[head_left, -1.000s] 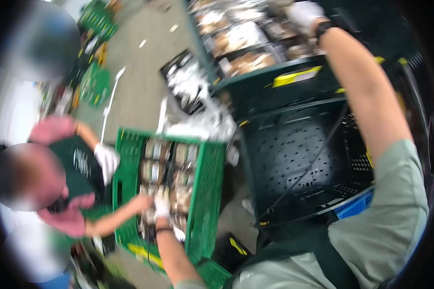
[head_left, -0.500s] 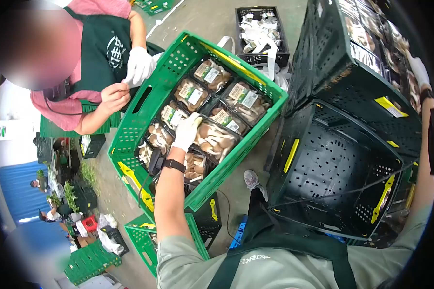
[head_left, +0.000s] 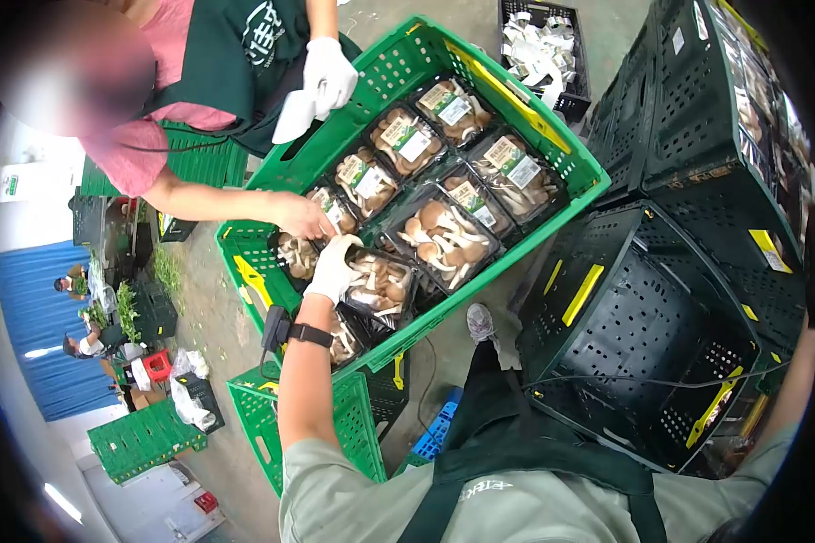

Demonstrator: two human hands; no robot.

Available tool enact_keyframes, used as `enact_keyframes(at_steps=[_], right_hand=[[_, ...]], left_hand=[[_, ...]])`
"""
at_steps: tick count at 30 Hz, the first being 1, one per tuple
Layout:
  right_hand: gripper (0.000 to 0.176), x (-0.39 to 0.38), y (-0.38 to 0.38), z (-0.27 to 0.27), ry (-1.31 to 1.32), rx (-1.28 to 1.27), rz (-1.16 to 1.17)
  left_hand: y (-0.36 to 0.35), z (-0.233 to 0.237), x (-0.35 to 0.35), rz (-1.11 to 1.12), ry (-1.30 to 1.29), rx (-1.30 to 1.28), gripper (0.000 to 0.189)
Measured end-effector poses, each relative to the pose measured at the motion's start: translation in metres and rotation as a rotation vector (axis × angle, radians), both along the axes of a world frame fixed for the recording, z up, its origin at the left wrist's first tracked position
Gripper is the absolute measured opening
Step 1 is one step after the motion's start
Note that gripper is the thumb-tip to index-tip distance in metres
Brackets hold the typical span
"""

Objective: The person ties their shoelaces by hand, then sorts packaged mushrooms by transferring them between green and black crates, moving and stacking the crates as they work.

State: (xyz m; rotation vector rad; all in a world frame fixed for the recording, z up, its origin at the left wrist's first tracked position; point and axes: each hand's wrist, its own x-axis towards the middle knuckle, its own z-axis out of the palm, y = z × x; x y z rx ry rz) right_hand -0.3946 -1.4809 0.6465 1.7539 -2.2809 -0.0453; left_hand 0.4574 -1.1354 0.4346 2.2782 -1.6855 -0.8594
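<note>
My left hand [head_left: 335,270], in a white glove, grips the upper left edge of a mushroom pack [head_left: 378,286] inside the green crate [head_left: 525,210]. That pack has no label showing and lies tilted over others. Beside it sits another unlabelled pack [head_left: 447,242], and several labelled packs fill the upper part of the crate. A co-worker's bare hand [head_left: 304,217] reaches in, its fingertips close to my left hand. My right hand cannot be seen; only part of that arm shows at the right edge.
Right of the green crate stands an empty black crate [head_left: 638,303], with filled black crates [head_left: 697,118] stacked behind it. The co-worker's gloved hand [head_left: 328,77] holds something white. A black crate of white labels [head_left: 541,50] lies at the top; a cable crosses the floor.
My left hand has moved to a pack nearer the crate's lower left. The co-worker's bare hand has come into the crate. My right hand has left the view, which has shifted.
</note>
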Motion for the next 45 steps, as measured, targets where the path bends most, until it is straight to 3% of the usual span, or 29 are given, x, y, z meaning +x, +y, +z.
enact_keyframes(at_steps=[1, 3, 4, 6, 7, 8, 9, 12, 13, 14, 15, 16, 19, 20, 21, 22, 24, 26, 29, 30, 32, 34, 35, 36, 38, 40, 41, 42, 45], right_hand=[[0.062, 0.001, 0.001, 0.005, 0.035, 0.022, 0.049], [0.053, -0.013, -0.017, 0.018, 0.057, 0.097, 0.124], [0.047, -0.015, -0.020, 0.023, -0.038, -0.059, 0.190], [0.046, 0.032, 0.004, 0.057, 0.141, -0.207, 0.346], [0.045, 0.028, 0.000, 0.070, 0.201, -0.307, 0.396], [0.044, 0.061, 0.016, 0.092, 0.169, -0.370, 0.360], [0.044, 0.095, 0.035, 0.111, 0.112, -0.428, 0.353], [0.048, 0.222, 0.101, 0.152, -0.125, -0.517, 0.354], [0.048, 0.266, 0.120, 0.158, -0.260, -0.473, 0.391], [0.044, 0.315, 0.144, 0.158, -0.452, -0.396, 0.447], [0.044, 0.338, 0.148, 0.145, -0.438, -0.408, 0.431], [0.039, 0.356, 0.142, 0.126, -0.812, -0.272, 0.365], [0.033, 0.426, 0.146, 0.077, -0.906, 0.208, 0.794], [0.032, 0.443, 0.137, 0.054, -0.755, 0.231, 1.017], [0.031, 0.459, 0.128, 0.030, -0.616, 0.229, 1.239], [0.032, 0.489, 0.135, 0.015, -0.519, 0.415, 0.968], [0.028, 0.516, 0.131, -0.036, -0.576, 0.475, 1.026], [0.032, 0.534, 0.134, -0.061, -0.649, 0.564, 1.033], [0.035, 0.546, 0.134, -0.085, -0.582, 0.870, 0.816], [0.034, 0.544, 0.128, -0.086, -0.598, 0.876, 0.785], [0.032, 0.542, 0.104, -0.072, -0.586, 0.748, 0.898], [0.029, 0.545, 0.067, -0.070, -0.551, 0.497, 0.825], [0.029, 0.547, 0.066, -0.043, -0.742, 0.511, 0.746], [0.030, 0.554, 0.050, -0.039, -0.711, 0.459, 0.729], [0.029, 0.566, 0.040, -0.026, -0.738, 0.276, 0.792], [0.029, 0.582, 0.041, -0.027, -0.745, 0.099, 0.832], [0.025, 0.591, 0.041, -0.037, -0.722, 0.030, 0.831], [0.021, 0.596, 0.041, -0.047, -0.697, -0.040, 0.830], [0.019, 0.595, 0.061, -0.071, -0.648, -0.012, 0.771]], left_hand=[[-0.001, -0.002, 0.005, 0.025, 0.176, 0.019, 0.055], [-0.009, 0.011, 0.002, -0.062, 0.150, -0.079, 0.050], [-0.011, 0.016, 0.001, -0.160, 0.123, -0.164, 0.044], [-0.012, 0.007, 0.008, -0.173, 0.141, -0.219, 0.040], [-0.008, -0.003, 0.013, -0.322, 0.083, -0.266, 0.037], [-0.004, -0.009, 0.014, -0.470, 0.025, -0.316, 0.034], [0.000, 0.006, -0.003, -0.488, -0.034, -0.135, 0.025], [0.001, 0.029, -0.035, -0.407, -0.280, -0.032, 0.042], [-0.008, 0.035, -0.046, -0.419, -0.324, -0.193, 0.052], [-0.020, 0.028, -0.056, -0.334, -0.269, -0.305, 0.052], [-0.042, 0.034, -0.073, -0.335, -0.171, -0.419, 0.054], [-0.065, 0.045, -0.093, -0.337, -0.073, -0.532, 0.056], [-0.095, 0.046, -0.145, -0.704, -0.132, -0.602, 0.049], [-0.099, 0.029, -0.151, -0.778, -0.162, -0.589, 0.048], [-0.103, 0.002, -0.148, -0.874, -0.248, -0.215, 0.052], [-0.110, 0.042, -0.161, -0.877, -0.252, 0.115, 0.047], [-0.084, -0.004, -0.141, -0.695, -0.148, -0.517, 0.035], [-0.060, 0.001, -0.131, -0.674, -0.065, -0.397, 0.044], [-0.055, -0.007, -0.115, -0.720, -0.180, -0.450, 0.031], [-0.059, -0.007, -0.111, -0.631, 0.028, -0.433, 0.026], [-0.065, 0.013, -0.117, -0.295, 0.521, -0.374, 0.016], [-0.072, 0.016, -0.103, -0.166, 0.625, -0.460, 0.015], [-0.081, 0.023, -0.101, -0.119, 0.543, -0.619, 0.016], [-0.092, 0.031, -0.100, -0.071, 0.459, -0.776, 0.016], [-0.125, 0.031, -0.095, 0.129, 0.380, -0.738, 0.020], [-0.157, 0.021, -0.108, -0.033, 0.096, -0.868, 0.035], [-0.166, -0.002, -0.113, -0.037, -0.018, -0.772, 0.052], [-0.168, -0.024, -0.116, -0.085, -0.134, -0.672, 0.054], [-0.157, -0.045, -0.114, -0.149, 0.239, -0.540, 0.043]])
